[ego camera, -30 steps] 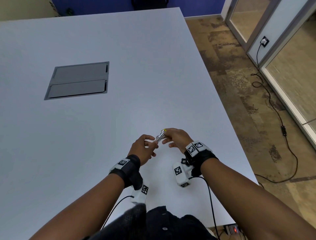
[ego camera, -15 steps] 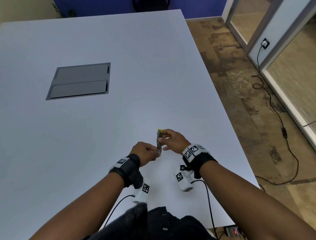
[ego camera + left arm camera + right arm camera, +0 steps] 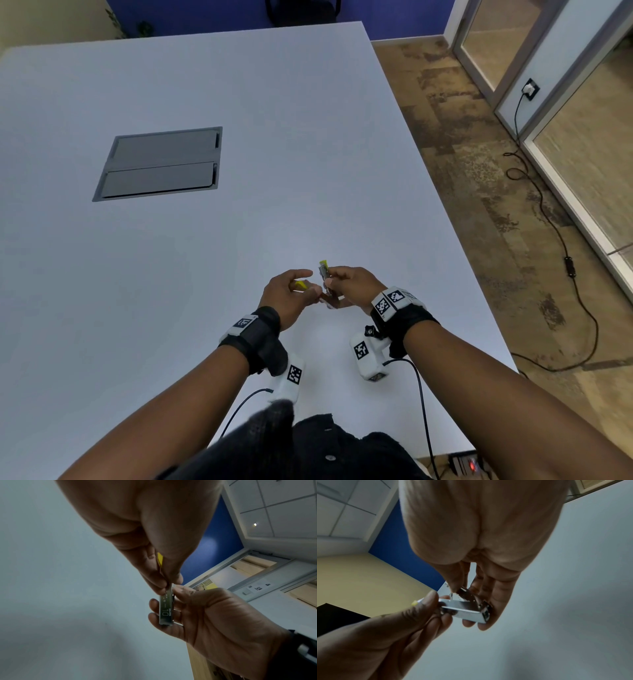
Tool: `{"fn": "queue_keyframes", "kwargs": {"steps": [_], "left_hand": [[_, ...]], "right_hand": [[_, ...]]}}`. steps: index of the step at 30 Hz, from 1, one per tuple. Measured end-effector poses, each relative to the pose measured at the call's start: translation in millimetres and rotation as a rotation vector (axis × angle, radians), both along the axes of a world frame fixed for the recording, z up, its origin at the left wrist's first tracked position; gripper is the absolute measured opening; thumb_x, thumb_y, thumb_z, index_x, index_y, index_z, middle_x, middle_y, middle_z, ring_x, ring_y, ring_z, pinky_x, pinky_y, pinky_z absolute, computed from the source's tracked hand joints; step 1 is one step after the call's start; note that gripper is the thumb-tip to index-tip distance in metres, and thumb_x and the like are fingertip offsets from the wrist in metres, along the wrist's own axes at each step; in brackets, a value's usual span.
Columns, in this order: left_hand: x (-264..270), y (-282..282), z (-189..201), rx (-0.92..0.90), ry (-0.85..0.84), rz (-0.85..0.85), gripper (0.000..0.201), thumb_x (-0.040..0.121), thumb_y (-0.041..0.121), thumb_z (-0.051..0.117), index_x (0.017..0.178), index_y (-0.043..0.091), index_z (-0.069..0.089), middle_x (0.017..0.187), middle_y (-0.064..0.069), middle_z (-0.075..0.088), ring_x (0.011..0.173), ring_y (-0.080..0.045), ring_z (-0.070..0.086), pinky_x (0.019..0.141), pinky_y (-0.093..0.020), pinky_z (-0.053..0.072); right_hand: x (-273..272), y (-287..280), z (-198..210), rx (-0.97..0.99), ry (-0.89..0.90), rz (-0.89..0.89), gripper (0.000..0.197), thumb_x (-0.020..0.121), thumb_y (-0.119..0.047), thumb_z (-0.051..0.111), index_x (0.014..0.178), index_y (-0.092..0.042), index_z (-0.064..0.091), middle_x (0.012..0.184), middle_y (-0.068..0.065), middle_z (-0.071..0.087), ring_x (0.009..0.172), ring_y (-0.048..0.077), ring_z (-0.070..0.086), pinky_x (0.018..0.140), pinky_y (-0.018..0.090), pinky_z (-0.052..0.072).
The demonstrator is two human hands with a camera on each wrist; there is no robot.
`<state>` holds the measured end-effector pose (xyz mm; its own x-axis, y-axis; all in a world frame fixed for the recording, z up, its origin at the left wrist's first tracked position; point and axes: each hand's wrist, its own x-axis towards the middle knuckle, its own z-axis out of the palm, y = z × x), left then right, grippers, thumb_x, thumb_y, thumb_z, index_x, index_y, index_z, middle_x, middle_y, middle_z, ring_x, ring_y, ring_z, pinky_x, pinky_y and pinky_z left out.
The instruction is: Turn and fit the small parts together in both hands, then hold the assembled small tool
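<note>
1. Tabletop: wide pale surface filling most of the head view, with a grey hatch in the upper left. Both hands work above its lower centre, near the right edge. Risk, judged: anything dropped could bounce off that edge onto the floor.

2. Right hand: fingers curled round a small metal case, marked "10", at lower centre of the head view; the grip is closed on the case. Risk: the case is smooth and held mostly by fingertips, so a sideways tug from the other hand could twist it loose.

3. Left hand: thumb and fingertips pinch the case's upper end, and a yellow piece sits between its fingers; the grip is closed on both. Risk: holding two items at once leaves each weakly secured, so the yellow piece may slip.

4. Metal case contents: thin metal parts show at its open end in the right-wrist view; what they are cannot be told. Risk: if sharp-edged, they could nick a fingertip.
</note>
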<state>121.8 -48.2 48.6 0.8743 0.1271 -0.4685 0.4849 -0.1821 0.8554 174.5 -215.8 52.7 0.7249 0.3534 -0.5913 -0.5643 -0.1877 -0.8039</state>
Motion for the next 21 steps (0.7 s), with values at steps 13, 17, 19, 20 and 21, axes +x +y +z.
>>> {"fn": "queue_keyframes", "kwargs": {"steps": [13, 17, 19, 20, 21], "left_hand": [[3.1, 1.0, 1.1, 0.076, -0.008, -0.104, 0.059, 0.093, 0.032, 0.07, 0.147, 0.018, 0.052, 0.118, -0.003, 0.066, 0.09, -0.022, 0.073, 0.101, -0.04, 0.055], [2.5, 2.9, -3.3, 0.095, 0.015, -0.135, 0.063, 0.094, 0.038, 0.067, 0.149, 0.017, 0.047, 0.136, -0.003, 0.057, 0.107, -0.024, 0.066, 0.101, -0.042, 0.054], [0.0, 3.9, -5.4, 0.057, -0.005, -0.162, 0.042, 0.088, 0.047, 0.068, 0.13, 0.039, 0.064, 0.12, -0.005, 0.066, 0.1, -0.024, 0.066, 0.101, -0.054, 0.053], [-1.3, 4.4, -4.3, 0.053, -0.013, -0.175, 0.024, 0.083, 0.053, 0.068, 0.107, 0.051, 0.07, 0.105, -0.005, 0.068, 0.091, -0.022, 0.063, 0.099, -0.057, 0.053], [-2.2, 5.8, -4.4, 0.057, -0.023, -0.176, 0.012, 0.08, 0.055, 0.067, 0.09, 0.05, 0.071, 0.093, -0.004, 0.066, 0.084, -0.021, 0.058, 0.092, -0.055, 0.054]], "right_hand": [[-8.4, -3.6, -6.3, 0.031, -0.007, 0.224, 0.036, 0.081, -0.007, 0.071, 0.116, -0.003, 0.064, 0.097, 0.009, 0.066, 0.086, 0.026, 0.07, 0.089, 0.04, 0.057], [-11.0, -0.6, -4.0, -0.004, -0.051, 0.285, 0.03, 0.087, -0.008, 0.064, 0.117, -0.005, 0.063, 0.102, 0.011, 0.068, 0.086, 0.026, 0.069, 0.088, 0.038, 0.057], [-11.3, -1.3, -2.3, -0.021, -0.071, 0.315, 0.03, 0.088, -0.008, 0.063, 0.118, -0.006, 0.063, 0.104, 0.011, 0.069, 0.087, 0.025, 0.069, 0.086, 0.033, 0.057], [-11.5, -2.1, -1.9, -0.03, -0.078, 0.33, 0.03, 0.088, -0.008, 0.062, 0.118, -0.006, 0.063, 0.104, 0.01, 0.069, 0.088, 0.024, 0.069, 0.084, 0.03, 0.057], [-11.6, -2.5, -1.8, -0.038, -0.084, 0.341, 0.029, 0.088, -0.008, 0.062, 0.118, -0.007, 0.063, 0.104, 0.01, 0.069, 0.088, 0.024, 0.069, 0.082, 0.028, 0.057]]}}
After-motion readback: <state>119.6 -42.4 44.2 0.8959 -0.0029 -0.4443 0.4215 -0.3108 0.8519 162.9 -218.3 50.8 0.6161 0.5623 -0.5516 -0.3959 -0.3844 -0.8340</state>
